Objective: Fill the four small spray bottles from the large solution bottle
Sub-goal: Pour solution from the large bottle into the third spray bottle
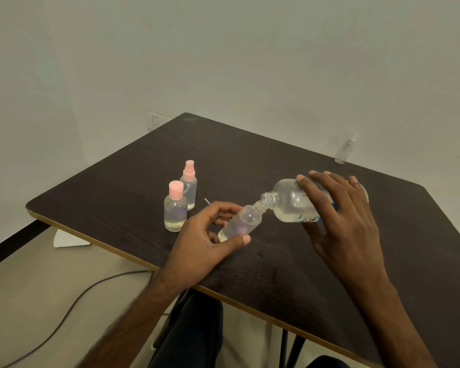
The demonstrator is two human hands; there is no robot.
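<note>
The uncapped small bottle [243, 221] is clamped in the grip of the left hand [205, 243]. The thumb is laid along its near side close to the base, and the fingers are curled behind it. The bottle is held tilted, neck up and to the right, over the near middle of the bench [117, 181]. Whether its base touches the bench cannot be determined. A shallow layer of pale liquid is seen at its base.

The large solution bottle [290, 205] is clamped in the grip of the right hand [340, 216], with the fingers wrapped over the top of the labelled body. It is tipped almost onto its side, with the open mouth directed left and set against the neck of the small bottle. Clear liquid is pooled along its lower wall.

To the left of the left hand, two closed small bottles are stood upright on the bench, just beside each other. The flat-capped bottle [174, 211], with a pink cap, is the nearer, and pale liquid is visible in it. The pink sprayer bottle [189, 185] is placed behind it. A slim clear bottle [345, 150] with a white sprayer is stood at the far right edge of the bench, well apart from the others. A grey cable [64, 314] is laid across the floor at lower left.
</note>
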